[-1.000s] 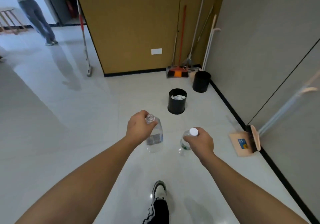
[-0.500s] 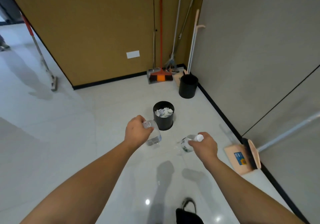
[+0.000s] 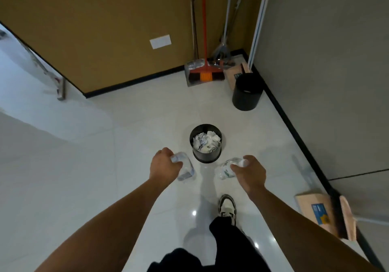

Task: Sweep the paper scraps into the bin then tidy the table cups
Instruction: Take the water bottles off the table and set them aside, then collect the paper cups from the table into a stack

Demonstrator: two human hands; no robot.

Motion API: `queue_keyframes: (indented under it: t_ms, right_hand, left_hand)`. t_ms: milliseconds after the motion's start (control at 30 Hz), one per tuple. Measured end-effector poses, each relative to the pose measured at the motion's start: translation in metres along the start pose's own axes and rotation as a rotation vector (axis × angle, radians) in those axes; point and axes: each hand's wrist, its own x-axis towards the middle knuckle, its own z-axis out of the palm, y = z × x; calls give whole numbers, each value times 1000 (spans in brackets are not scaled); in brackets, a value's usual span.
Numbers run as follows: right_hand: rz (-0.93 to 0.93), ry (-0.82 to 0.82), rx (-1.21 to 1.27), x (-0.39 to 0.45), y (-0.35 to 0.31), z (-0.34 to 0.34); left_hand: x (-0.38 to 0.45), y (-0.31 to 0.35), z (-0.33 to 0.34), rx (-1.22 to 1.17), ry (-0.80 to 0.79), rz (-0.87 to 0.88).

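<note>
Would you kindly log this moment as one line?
left hand: holds clear bottle | right hand: holds capped bottle | bin: paper inside

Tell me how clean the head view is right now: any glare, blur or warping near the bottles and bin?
Head view: wide-angle warping bends the wall lines; small glare spots on the glossy floor near the shoe; left hand and right hand slightly motion-soft; their clear bottles hard to outline; bin fairly sharp, paper scraps visible.
</note>
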Motion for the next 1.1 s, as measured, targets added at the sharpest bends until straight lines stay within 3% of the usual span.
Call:
queue_keyframes:
  t_ms: [367, 733, 933, 1100]
  right_hand:
    - [155, -101, -68, 167, -26, 87]
    - [317, 5, -102, 294, -16, 241]
    - [420, 1, -47, 308, -16, 258]
    - [438, -20, -115, 296, -33, 238]
  left_hand:
    - [187, 16, 82, 19, -48, -95]
    - [341, -32, 206, 62, -249, 32]
    - [365, -37, 219, 79, -471, 120]
    - [372, -18, 193, 115, -475, 179]
